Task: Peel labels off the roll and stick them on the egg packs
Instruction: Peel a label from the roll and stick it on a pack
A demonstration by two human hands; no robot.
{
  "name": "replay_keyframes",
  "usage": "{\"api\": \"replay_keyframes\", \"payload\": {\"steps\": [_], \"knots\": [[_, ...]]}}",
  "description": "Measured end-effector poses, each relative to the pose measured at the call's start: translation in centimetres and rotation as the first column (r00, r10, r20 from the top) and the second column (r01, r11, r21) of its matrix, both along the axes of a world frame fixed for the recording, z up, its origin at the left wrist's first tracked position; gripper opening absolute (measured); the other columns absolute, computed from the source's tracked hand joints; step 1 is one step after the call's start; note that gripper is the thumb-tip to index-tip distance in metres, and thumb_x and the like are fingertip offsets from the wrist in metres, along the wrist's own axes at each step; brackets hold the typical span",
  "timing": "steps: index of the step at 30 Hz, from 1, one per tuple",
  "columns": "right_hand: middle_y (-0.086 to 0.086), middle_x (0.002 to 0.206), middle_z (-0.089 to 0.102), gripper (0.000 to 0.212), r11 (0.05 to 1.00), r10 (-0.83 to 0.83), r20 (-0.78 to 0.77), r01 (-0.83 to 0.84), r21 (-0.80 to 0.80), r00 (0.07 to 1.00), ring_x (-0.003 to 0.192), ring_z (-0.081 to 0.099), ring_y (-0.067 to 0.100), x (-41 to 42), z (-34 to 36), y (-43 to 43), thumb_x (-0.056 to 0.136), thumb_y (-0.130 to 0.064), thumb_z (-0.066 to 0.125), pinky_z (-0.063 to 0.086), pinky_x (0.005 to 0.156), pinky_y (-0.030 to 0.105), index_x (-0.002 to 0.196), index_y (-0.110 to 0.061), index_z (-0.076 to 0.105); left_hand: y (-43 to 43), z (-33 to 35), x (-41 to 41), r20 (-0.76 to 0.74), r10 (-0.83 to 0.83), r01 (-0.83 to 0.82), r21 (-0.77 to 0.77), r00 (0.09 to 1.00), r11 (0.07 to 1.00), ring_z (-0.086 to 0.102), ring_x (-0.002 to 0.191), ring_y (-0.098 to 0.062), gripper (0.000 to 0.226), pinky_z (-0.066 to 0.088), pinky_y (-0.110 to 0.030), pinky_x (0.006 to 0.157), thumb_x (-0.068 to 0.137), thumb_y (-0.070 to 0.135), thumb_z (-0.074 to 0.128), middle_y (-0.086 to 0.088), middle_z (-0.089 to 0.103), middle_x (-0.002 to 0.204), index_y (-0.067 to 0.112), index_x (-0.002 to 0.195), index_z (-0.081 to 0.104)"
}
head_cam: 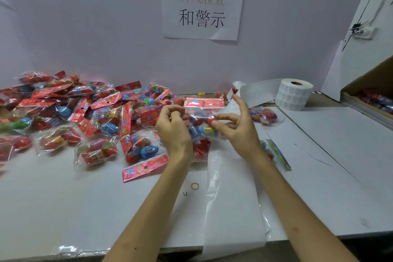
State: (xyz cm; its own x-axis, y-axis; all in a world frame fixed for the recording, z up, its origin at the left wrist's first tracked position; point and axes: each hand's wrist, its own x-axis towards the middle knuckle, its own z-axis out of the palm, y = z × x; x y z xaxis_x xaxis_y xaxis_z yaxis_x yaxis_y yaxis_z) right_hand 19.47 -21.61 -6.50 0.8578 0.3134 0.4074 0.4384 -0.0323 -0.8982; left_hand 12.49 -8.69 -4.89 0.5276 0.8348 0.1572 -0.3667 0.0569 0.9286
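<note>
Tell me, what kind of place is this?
Probably a packing and labelling bench in a small factory: a heap of toy egg packs lies on the white table, a roll of labels stands at the right, and a printed paper sign is taped to the wall.

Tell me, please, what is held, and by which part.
One egg pack: the left hand grips its left side, the right hand pinches its right side.

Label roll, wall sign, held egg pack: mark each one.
label roll (291,98): head view, on its printed side wall.
wall sign (202,6): head view, on the sheet's middle, between the text lines.
held egg pack (204,102): head view, on its pink header card.
</note>
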Motion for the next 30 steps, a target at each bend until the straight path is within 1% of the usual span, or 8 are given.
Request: {"api": "replay_keyframes", "payload": {"steps": [3,6,8,12,19,23,26,30], "knots": [[0.004,0.107,0.073,0.083,0.991,0.004,-0.070,0.005,0.132,0.998,0.094,0.074,0.015,0.4,0.3,-0.4,0.088,-0.011,0.078,0.060,0.082,0.036,0.153,-0.028,0.029,0.0,0.0,0.1,-0.045,-0.053,0.055,0.033,0.998,0.998,0.061,0.093,-0.014,0.004,0.051,-0.023,0.075,0.102,0.019,0.057,0.002,0.063,0.100,0.023,0.101,0.057],[0.007,0.109,0.072,0.075,0.960,0.053,-0.158,-0.007,0.280,0.986,0.100,0.073,0.020,0.6,0.8,-0.7,0.089,-0.006,0.075,0.057,0.078,0.032,0.146,-0.032,0.033,-0.1,0.0,0.3,-0.059,-0.242,0.242,-0.013,0.968,0.970,0.063,0.106,-0.017,0.041,0.058,-0.033,0.087,0.093,0.038,0.071,-0.004,0.061,0.117,0.019,0.124,0.051],[0.009,0.111,0.070,0.075,0.935,0.090,-0.217,-0.007,0.355,0.972,0.098,0.073,0.021,0.6,1.2,-0.8,0.086,-0.007,0.077,0.057,0.072,0.028,0.143,-0.033,0.037,-0.4,0.1,0.2,-0.077,-0.326,0.326,-0.005,0.942,0.945,0.065,0.107,-0.015,0.056,0.061,-0.035,0.086,0.086,0.042,0.078,-0.003,0.061,0.119,0.020,0.129,0.050],[0.007,0.107,0.072,0.079,0.919,0.120,-0.250,-0.012,0.395,0.961,0.096,0.073,0.020,0.4,1.6,-1.0,0.072,-0.017,0.078,0.058,0.070,0.030,0.141,-0.032,0.041,-0.8,-0.4,0.3,-0.098,-0.479,0.483,0.020,0.872,0.875,0.075,0.094,-0.019,0.054,0.061,-0.025,0.071,0.082,0.026,0.085,-0.007,0.072,0.112,0.017,0.127,0.057],[0.003,0.097,0.078,0.057,0.940,0.054,-0.259,0.039,0.340,0.964,0.101,0.073,0.029,0.7,1.1,-0.9,0.092,-0.016,0.073,0.056,0.092,0.046,0.140,-0.026,0.043,-1.0,-0.7,0.2,-0.124,-0.487,0.502,0.163,0.864,0.849,0.076,0.090,-0.019,0.054,0.059,-0.023,0.066,0.077,0.006,0.087,-0.006,0.072,0.111,0.021,0.122,0.061],[0.003,0.089,0.073,0.057,0.942,0.078,-0.248,0.010,0.335,0.966,0.093,0.069,0.025,0.8,1.2,-1.2,0.093,-0.007,0.070,0.056,0.083,0.041,0.140,-0.024,0.043,-1.2,-0.7,0.2,-0.145,-0.490,0.510,0.184,0.859,0.840,0.074,0.091,-0.017,0.049,0.059,-0.022,0.066,0.078,0.005,0.084,-0.003,0.071,0.110,0.024,0.118,0.062],[0.005,0.088,0.069,0.060,0.934,0.069,-0.247,0.024,0.357,0.967,0.093,0.068,0.025,1.1,1.2,-1.4,0.091,0.001,0.069,0.054,0.085,0.043,0.140,-0.022,0.045,-1.4,-0.7,0.2,-0.173,-0.509,0.536,0.205,0.843,0.819,0.073,0.095,-0.021,0.042,0.061,-0.024,0.070,0.080,0.007,0.083,-0.006,0.072,0.109,0.016,0.117,0.066],[0.000,0.080,0.069,0.064,0.922,0.066,-0.244,0.034,0.385,0.967,0.084,0.069,0.019,1.3,1.1,-1.5,0.088,0.007,0.068,0.056,0.074,0.033,0.142,-0.020,0.046,-1.4,-0.8,0.2,-0.197,-0.524,0.557,0.215,0.829,0.802,0.074,0.097,-0.025,0.032,0.063,-0.030,0.077,0.081,0.008,0.082,-0.008,0.075,0.107,0.014,0.110,0.071]]}}
